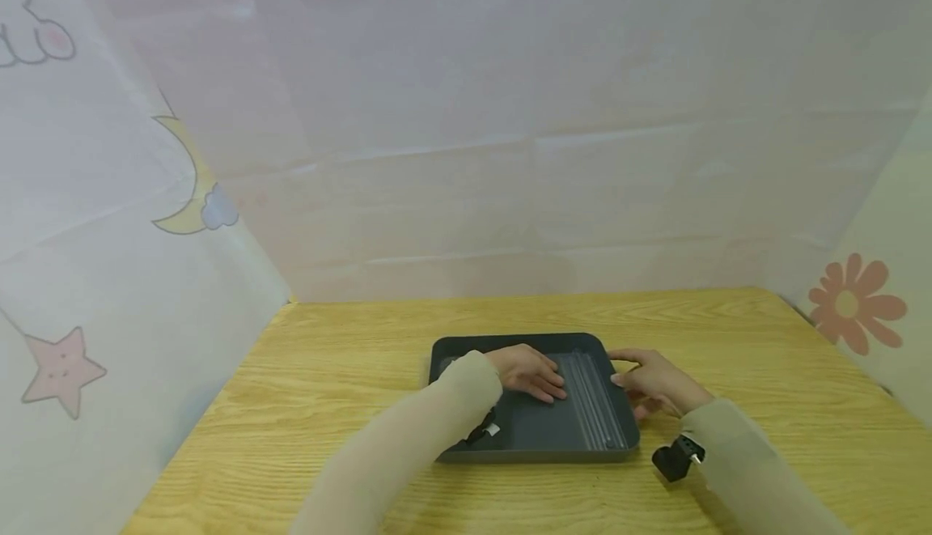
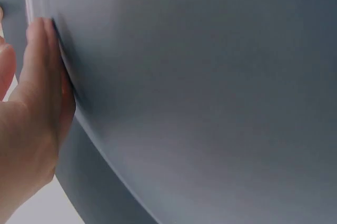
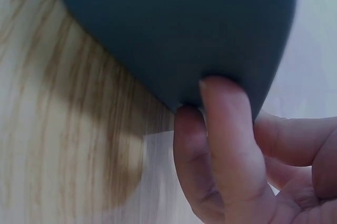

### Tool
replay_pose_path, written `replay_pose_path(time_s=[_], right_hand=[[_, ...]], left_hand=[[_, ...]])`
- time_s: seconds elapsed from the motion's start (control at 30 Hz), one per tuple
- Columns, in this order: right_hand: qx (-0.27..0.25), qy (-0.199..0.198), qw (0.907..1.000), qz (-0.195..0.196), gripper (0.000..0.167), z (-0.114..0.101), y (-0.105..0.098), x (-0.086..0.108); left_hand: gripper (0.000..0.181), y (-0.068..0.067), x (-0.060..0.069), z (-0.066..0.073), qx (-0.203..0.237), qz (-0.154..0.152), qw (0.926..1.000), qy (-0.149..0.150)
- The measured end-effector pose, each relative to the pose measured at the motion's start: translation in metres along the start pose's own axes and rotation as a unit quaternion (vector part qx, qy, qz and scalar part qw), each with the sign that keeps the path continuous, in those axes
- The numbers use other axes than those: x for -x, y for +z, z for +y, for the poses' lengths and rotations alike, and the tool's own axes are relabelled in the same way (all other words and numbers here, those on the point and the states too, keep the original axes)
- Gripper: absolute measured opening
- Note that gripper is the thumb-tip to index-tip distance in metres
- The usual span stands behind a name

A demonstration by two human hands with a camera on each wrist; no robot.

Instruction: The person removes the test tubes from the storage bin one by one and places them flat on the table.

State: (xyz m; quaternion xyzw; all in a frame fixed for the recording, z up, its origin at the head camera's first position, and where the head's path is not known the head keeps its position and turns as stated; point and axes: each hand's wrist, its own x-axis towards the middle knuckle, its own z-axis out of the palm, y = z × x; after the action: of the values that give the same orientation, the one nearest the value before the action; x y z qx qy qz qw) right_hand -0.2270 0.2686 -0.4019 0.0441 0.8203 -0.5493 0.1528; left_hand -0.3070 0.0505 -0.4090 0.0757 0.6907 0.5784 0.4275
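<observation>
A dark grey rectangular tray (image 1: 539, 456) lies on the wooden table. Clear, ridged plastic (image 1: 593, 401) runs along the right part of its floor; its exact kind I cannot tell. My left hand (image 1: 526, 373) reaches into the tray with its fingers extended, just left of the ridges. In the left wrist view, that hand (image 2: 39, 95) lies flat along a grey surface. At the tray's right side my right hand (image 1: 655, 381) grips the rim. The right wrist view shows fingertips (image 3: 226, 103) against the tray's outer wall (image 3: 179, 29), with another digit at the rim.
The wooden table (image 1: 328, 373) extends around the tray. A pale printed cloth backdrop (image 1: 510, 154) hangs behind and at both sides. Each wrist carries a small black camera; the right one (image 1: 675, 459) hangs above the tabletop beside the tray.
</observation>
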Motion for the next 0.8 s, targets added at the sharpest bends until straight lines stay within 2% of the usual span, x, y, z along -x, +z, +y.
replay_pose_path(time_s=[0.17,0.33,0.57,0.7,0.8], right_hand=[[0.001,0.002,1.0000,0.006,0.057,0.000,0.001,0.000],[-0.007,0.004,1.0000,0.003,0.057,0.000,0.002,-0.001],[-0.001,0.006,1.0000,0.000,0.057,0.001,0.003,-0.001],[0.013,0.007,0.9999,0.001,0.057,-0.001,0.001,0.000],[0.022,0.010,0.9997,0.001,0.057,-0.002,0.000,0.000]], left_hand=[[0.046,0.000,-0.004,-0.004,0.006,0.006,0.9999,0.006],[0.045,0.003,-0.003,-0.004,-0.007,0.001,1.0000,0.005],[0.050,0.013,0.002,-0.002,-0.035,-0.017,0.9992,0.000],[0.052,0.019,0.003,0.000,-0.047,-0.009,0.9988,-0.005],[0.053,0.023,0.004,0.001,-0.056,0.009,0.9984,-0.003]])
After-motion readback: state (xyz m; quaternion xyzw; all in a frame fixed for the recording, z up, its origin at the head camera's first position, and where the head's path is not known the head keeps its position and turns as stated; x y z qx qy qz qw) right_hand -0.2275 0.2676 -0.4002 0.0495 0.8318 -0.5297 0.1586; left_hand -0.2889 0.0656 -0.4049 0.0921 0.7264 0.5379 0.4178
